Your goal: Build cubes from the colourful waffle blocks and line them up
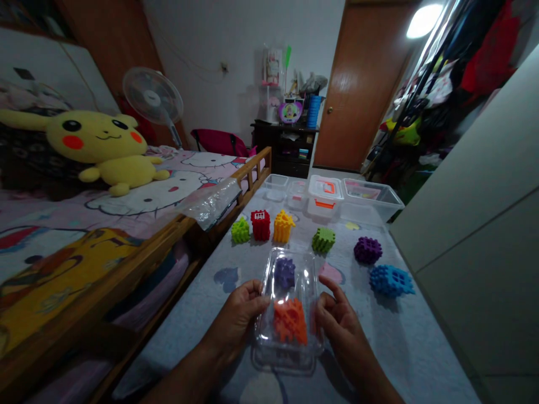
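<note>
A clear plastic box [304,283] stands in front of me, tilted, between my two hands. Inside it, seen through the plastic, are a purple notched piece [285,273] in the upper part and orange notched pieces [290,321] below. My left hand [233,317] grips the box's left edge, thumb on the near face and fingers behind. At the right edge my right hand [343,320] is closed on the box with curled fingers, its index finger stretched upward. The fingertips behind the box are partly hidden.
Beyond the box stand light green [241,230], red [260,225], yellow [283,226] and darker green [324,240] notched blocks. Purple [368,250] and blue [391,281] ones sit right. Clear containers [370,210] line the table's back. A wooden bed rail [168,252] borders the left.
</note>
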`<state>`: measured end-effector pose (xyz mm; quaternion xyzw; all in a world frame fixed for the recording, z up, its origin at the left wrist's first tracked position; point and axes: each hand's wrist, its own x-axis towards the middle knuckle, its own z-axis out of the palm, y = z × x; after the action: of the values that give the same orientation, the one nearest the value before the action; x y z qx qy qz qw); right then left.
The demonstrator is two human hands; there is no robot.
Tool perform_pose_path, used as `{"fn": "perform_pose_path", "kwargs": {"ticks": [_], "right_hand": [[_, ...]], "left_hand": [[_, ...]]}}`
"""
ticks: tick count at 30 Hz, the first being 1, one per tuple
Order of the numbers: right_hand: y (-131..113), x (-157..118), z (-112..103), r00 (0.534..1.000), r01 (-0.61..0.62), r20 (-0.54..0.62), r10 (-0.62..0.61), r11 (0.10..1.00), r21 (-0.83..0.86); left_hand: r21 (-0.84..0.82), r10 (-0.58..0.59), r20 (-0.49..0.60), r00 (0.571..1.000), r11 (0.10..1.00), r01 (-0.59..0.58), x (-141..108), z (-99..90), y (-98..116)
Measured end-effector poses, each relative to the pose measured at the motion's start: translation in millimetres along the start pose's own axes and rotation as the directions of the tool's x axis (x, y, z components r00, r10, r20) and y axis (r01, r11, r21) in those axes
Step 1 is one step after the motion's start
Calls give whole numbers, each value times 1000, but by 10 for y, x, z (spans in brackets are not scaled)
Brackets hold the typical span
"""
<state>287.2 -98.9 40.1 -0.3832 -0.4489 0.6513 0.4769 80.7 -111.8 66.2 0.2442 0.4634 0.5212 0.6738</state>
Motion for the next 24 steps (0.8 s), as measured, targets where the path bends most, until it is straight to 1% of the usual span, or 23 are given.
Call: {"fn": "perform_pose_path", "kwargs": {"ticks": [3,9,16,21,24], "right_hand": [[23,15,-8,1000,-5,8,5,1000,-21],[36,16,-4,1000,-8,-7,8,1000,-8],[12,30,10,999,-33,-13,34,998,48],[30,8,-2,999,-47,24,45,995,83],[32,-6,21,996,-66,75,57,991,117]], "left_hand": [[0,-6,-21,1000,1000,6,-23,-17,-10],[11,-22,-7,1000,1000,22,-2,-32,-49],[17,-46,-20,999,999,46,24,-27,-48],[-7,-32,-32,999,999,32,-35,-10,-40],[-26,-7,-28,1000,1000,7,-99,-46,8]]}}
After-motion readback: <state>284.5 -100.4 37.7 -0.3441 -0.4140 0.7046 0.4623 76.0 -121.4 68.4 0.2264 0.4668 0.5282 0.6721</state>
